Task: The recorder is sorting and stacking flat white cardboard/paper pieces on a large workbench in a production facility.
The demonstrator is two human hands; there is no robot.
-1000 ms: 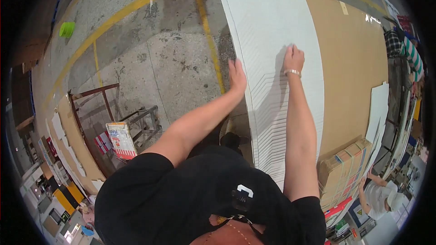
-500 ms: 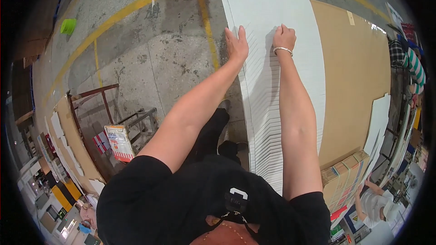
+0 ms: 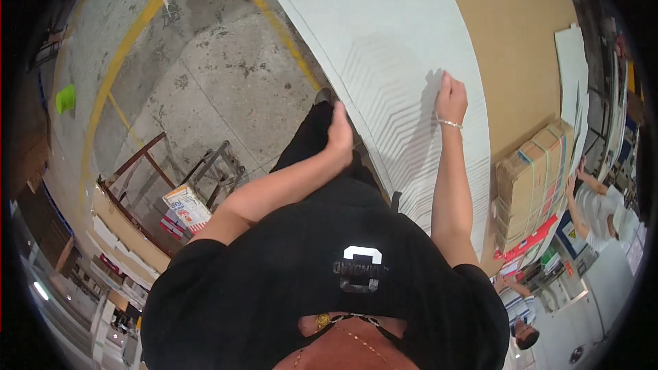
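Partly out of frame, white sheets (image 3: 384,7) beneath the right hand (image 3: 452,98)

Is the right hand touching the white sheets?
Cannot tell. The head view, looking down, shows the right hand over the white sheets but hides its underside.

White sheets (image 3: 384,7), their grey stripes (image 3: 391,123) bent; plain tan board (image 3: 514,27); dark-blotched grey floor (image 3: 233,82), yellow lines (image 3: 276,25); black shirt (image 3: 253,281), white print (image 3: 363,251); silvery bracelet (image 3: 450,123).
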